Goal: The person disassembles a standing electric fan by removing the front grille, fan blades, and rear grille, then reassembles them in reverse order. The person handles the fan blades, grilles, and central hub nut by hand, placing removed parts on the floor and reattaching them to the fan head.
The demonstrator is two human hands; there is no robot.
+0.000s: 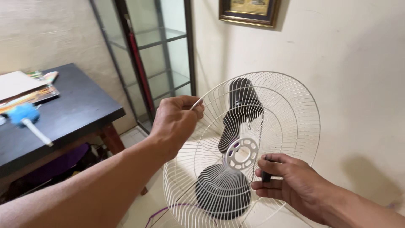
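We see a white wire fan guard (pixel 274 109) in the middle of the view, tilted, with its round plastic hub (pixel 241 153) turned toward us. Through the wires we see the black motor housing (pixel 241 98) above and the round black base (pixel 221 194) below. The guard stands close to the cream wall (pixel 346 63) on the right.

The left hand (pixel 175 122) is closed on the upper left rim of the guard, with the fingers pinched around the outer wire. The right hand (pixel 291 181) is just beside the lower right part of the guard, near the hub. Its fingers are curled and closed on a small dark part (pixel 265 175); we cannot tell what kind of part it is, because the fingers hide most of it.

To the left there is a dark surface (pixel 80 109). On it lie a blue duster (pixel 25 116) with a white handle and some flat printed papers (pixel 25 88), well apart from the fan. Behind the guard stands a glass cabinet (pixel 168 42) with a dark frame, and a red stick (pixel 139 67) leans inside this frame. On the wall above hangs a picture frame (pixel 249 12). Below the guard we see a pale tiled floor (pixel 139 207) and a thin purple cord (pixel 162 211).
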